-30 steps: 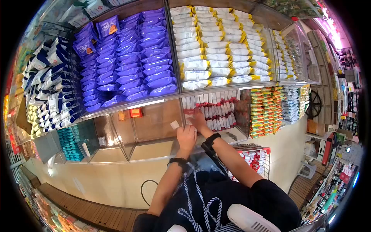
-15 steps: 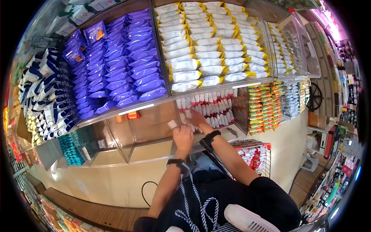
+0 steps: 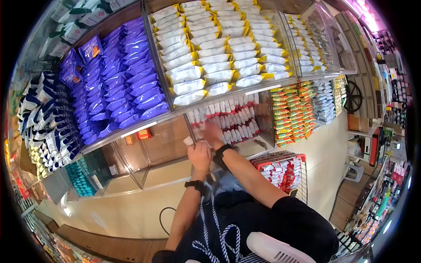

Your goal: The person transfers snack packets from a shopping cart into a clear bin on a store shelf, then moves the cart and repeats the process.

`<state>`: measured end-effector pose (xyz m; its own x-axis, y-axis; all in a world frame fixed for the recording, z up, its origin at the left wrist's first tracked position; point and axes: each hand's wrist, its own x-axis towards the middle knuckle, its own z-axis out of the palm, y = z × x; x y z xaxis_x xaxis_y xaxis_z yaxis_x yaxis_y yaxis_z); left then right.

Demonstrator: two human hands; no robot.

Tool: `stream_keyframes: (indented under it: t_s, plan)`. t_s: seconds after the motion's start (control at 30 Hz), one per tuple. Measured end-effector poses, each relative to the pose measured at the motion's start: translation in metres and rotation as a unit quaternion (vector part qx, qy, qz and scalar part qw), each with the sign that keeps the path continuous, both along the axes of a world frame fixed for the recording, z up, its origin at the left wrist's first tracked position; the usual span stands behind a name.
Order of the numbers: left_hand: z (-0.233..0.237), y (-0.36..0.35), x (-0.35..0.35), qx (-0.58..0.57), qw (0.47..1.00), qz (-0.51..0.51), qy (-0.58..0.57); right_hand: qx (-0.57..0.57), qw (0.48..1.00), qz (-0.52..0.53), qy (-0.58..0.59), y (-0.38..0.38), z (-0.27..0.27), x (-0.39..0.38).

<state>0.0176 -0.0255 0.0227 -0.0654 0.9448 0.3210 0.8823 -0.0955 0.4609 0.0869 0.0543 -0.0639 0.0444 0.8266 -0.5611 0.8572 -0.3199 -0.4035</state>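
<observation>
My left hand [image 3: 199,156] is closed near a small white card [image 3: 188,140] at the front of the lower shelf, its fingers curled by the clear divider. Just right of it, my right hand [image 3: 212,133] reaches to the left end of the red-and-white packets [image 3: 234,121] in the lower compartment. That hand is blurred, and its fingertips and anything in them cannot be made out. Black bands circle both wrists.
Above are purple packets [image 3: 117,94] and white-and-yellow packets [image 3: 218,71]. A red-rimmed cart [image 3: 302,157] with packets stands at the right, below orange-and-green packets [image 3: 292,111]. Teal packets [image 3: 79,177] lie lower left.
The view has shifted, so the shelves appear further left and more of the cart shows. Both hands remain at the lower compartment, close together.
</observation>
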Motion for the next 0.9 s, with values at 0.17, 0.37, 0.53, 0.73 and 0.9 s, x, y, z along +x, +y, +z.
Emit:
stream_keyframes:
  t_s: [0.17,0.37,0.53,0.73,0.9]
  plan:
    - [-0.001,-0.002,0.001,0.003,1.000,-0.001,0.002,0.015,0.999,-0.032,0.005,-0.003,0.014,-0.003]
    - [0.001,0.001,0.001,-0.006,1.000,0.001,0.003,-0.023,0.999,-0.002,0.032,-0.001,-0.014,0.009]
    - [0.000,-0.002,-0.003,-0.024,1.000,0.001,-0.003,-0.108,0.992,0.014,0.060,-0.003,0.020,0.098]
    - [-0.005,-0.003,-0.004,-0.029,0.999,-0.002,-0.021,0.095,0.955,-0.058,-0.275,0.019,0.036,0.155]
    - [-0.005,-0.002,-0.003,-0.033,0.999,-0.005,-0.028,0.166,0.904,-0.030,-0.394,0.022,0.016,0.154]
